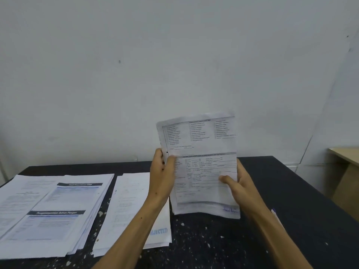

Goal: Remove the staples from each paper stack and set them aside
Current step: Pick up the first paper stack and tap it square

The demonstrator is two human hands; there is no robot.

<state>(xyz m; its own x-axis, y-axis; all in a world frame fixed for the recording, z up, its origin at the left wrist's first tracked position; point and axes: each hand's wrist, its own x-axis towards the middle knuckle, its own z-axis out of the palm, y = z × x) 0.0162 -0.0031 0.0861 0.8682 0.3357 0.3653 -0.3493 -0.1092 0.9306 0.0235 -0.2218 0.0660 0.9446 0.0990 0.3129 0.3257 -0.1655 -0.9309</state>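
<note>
Both hands are up holding a white printed paper stack (200,162), some kind of form with checkbox columns and a grey band across the middle, and it's standing upright with its bottom edge down on or just above the black speckled worktop (281,191). The left hand (163,171) grips the stack's left edge, thumb on the front of the page and fingers wrapped behind. The right hand (238,183) grips the right side lower down, thumb pressed across the front sheet, fingers hidden behind the paper. There's a blue stamp at the stack's bottom right corner but it's too blurry to read. Can't make out any staple from here.

On the worktop to the left, just beside the left forearm, lies a flat white paper pile (132,206) with a pale blue stamp near its bottom right corner, partly covered by the arm. Further left sits a bigger fanned pile of printed sheets with dark header bars and blue text blocks (58,210), its pages splayed out unevenly.

Behind everything is a plain pale wall (174,65), and at the far right edge the corner of a light wooden table (345,154) pokes in, well apart from the stack.
</note>
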